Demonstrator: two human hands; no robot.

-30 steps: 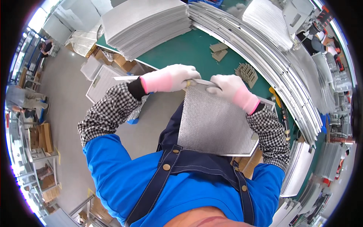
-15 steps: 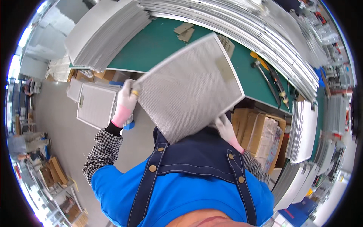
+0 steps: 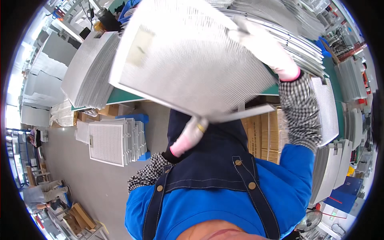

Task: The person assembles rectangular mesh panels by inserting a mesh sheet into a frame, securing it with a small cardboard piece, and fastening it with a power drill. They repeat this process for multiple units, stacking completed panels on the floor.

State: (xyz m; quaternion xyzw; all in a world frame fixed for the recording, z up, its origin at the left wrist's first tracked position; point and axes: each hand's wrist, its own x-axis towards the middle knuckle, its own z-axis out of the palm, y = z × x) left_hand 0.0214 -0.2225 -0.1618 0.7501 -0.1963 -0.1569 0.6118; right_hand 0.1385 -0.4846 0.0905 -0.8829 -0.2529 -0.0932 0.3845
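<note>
I hold a large square metal mesh filter panel (image 3: pixel 188 60) tilted up in front of me, above the green workbench (image 3: pixel 120 96). My left hand (image 3: pixel 192 134), in a white and pink glove, grips the panel's lower edge from beneath. My right hand (image 3: pixel 266 48), gloved the same way, grips its upper right edge. A small pale rectangular label sits near the panel's upper left corner. The panel hides most of the bench behind it.
A tall stack of similar panels (image 3: pixel 86 76) lies on the bench at left. More panels (image 3: pixel 116 142) stand on the floor below, by a blue crate. Cardboard boxes (image 3: pixel 264 132) sit under the bench. Further stacks (image 3: pixel 332 108) line the right side. A person (image 3: pixel 42 196) crouches far left.
The panel has swung up and to the right, turning in my hands. My right hand went from its lower edge to its upper right edge; my left hand is now beneath it.
</note>
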